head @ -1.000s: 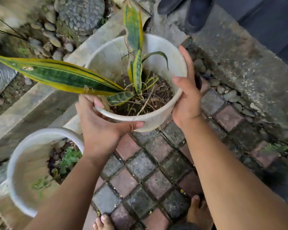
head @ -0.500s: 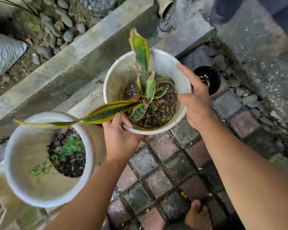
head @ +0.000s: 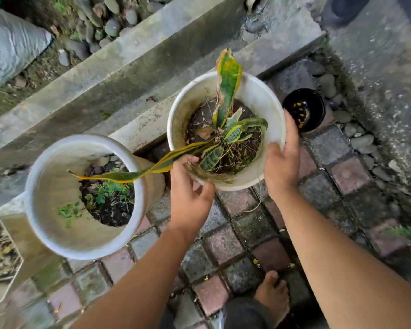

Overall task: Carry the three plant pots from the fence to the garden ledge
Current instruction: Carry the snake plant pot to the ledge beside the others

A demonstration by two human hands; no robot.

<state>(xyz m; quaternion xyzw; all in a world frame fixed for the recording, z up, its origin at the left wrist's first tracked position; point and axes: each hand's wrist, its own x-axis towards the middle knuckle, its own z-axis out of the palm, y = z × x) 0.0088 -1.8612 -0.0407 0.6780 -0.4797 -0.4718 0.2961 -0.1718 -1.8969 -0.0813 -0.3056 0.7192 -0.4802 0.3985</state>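
The snake-plant pot [head: 266, 96], white and round, sits at centre, its far rim over the ledge [head: 138, 124] and its near rim over the paving [head: 223, 245]; whether its base rests on anything cannot be told. Its soil holds striped yellow-edged leaves, one upright toward 12 o'clock and one long leaf [head: 128, 175] drooping toward 8 o'clock over the second pot [head: 57, 224].

The right hand [head: 282, 167] lies flat against the pot's rim at 3 o'clock, fingers straight up its outer wall and thumb over the rim. The left hand [head: 190, 198] is at the rim at 7 o'clock, fingers curled loosely at the edge beside the drooping leaf and some dry fibres; a firm grip cannot be told.

The second pot, white with small green weeds in dark soil, stands at 8 o'clock, just beside the first. A small black bowl [head: 304, 108] lies at 2 o'clock on the paving, near the right hand's fingertips. Pebbles [head: 361, 141] edge the paving at 3 o'clock. A bare foot [head: 273, 295] shows at 6 o'clock.
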